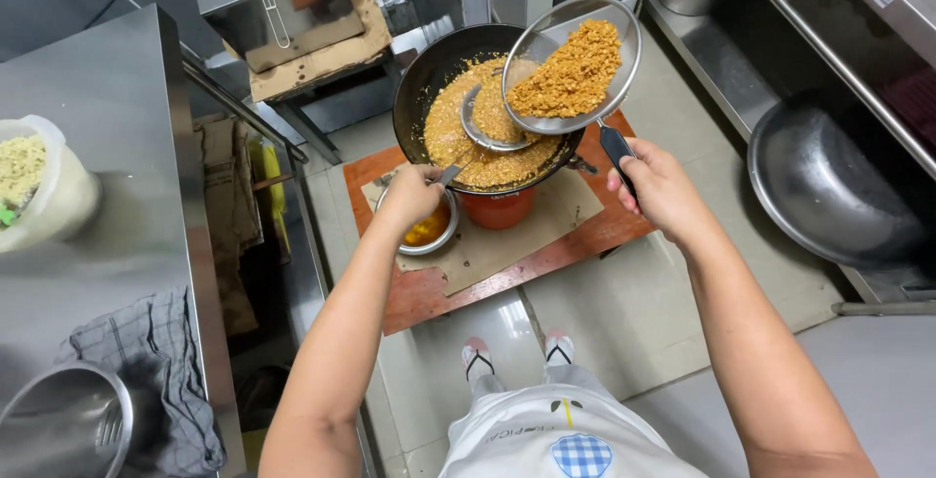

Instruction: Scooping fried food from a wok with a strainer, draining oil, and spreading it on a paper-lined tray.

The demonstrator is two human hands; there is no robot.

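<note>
Your right hand point(655, 183) is clamped on the dark handle of the mesh strainer point(575, 63), fingers wrapped tight. The strainer sits raised above the far-right rim of the black wok point(421, 83), tilted, loaded with golden fried crumbs point(570, 68). Your left hand point(409, 195) is closed around the handle of a metal ladle point(487, 117); its bowl is inside the wok, just under the strainer's left edge, also full of crumbs. The wok holds a bubbling, foamy layer of the same crumbs in oil.

The wok rests on a red burner base point(499, 209), which stands on a cardboard sheet point(507, 239) over a reddish wooden board point(429, 293) on the tiled floor. A small steel bowl point(429, 229) with orange liquid sits just beside your left hand, near-left of the wok.

Left: a steel counter point(107, 224) with a plastic tub point(44, 185) of pale crumbs, a checked cloth point(156, 361) and a steel pot point(58, 424) at the near corner. Right: a big steel basin point(829, 185) under a shelf. Far: a steel fryer box point(278, 0). Your sandalled feet point(517, 351) are near the board.
</note>
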